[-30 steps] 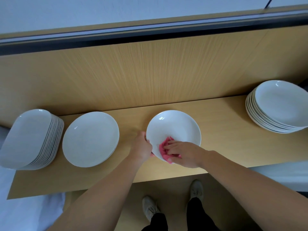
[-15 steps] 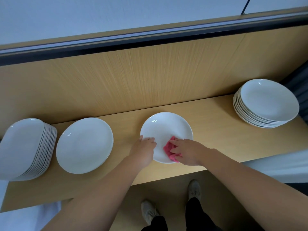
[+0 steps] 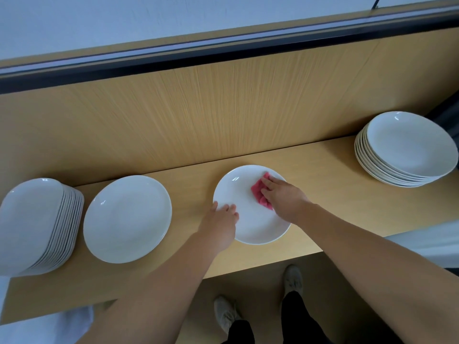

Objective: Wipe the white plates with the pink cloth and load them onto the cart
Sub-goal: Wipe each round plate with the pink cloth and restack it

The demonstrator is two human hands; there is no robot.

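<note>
The white plate (image 3: 239,191) lies flat on the wooden counter (image 3: 323,175), between a single plate (image 3: 126,218) to the left and a stack of plates (image 3: 407,150) far right. The right hand (image 3: 284,198) presses the pink cloth (image 3: 259,192) onto it with outstretched fingers. The left hand (image 3: 221,219) rests uncurled on its near-left rim.

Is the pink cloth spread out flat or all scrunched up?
Scrunched up. The pink cloth shows lumpy folds, bunched under the right hand on the white plate.
</note>
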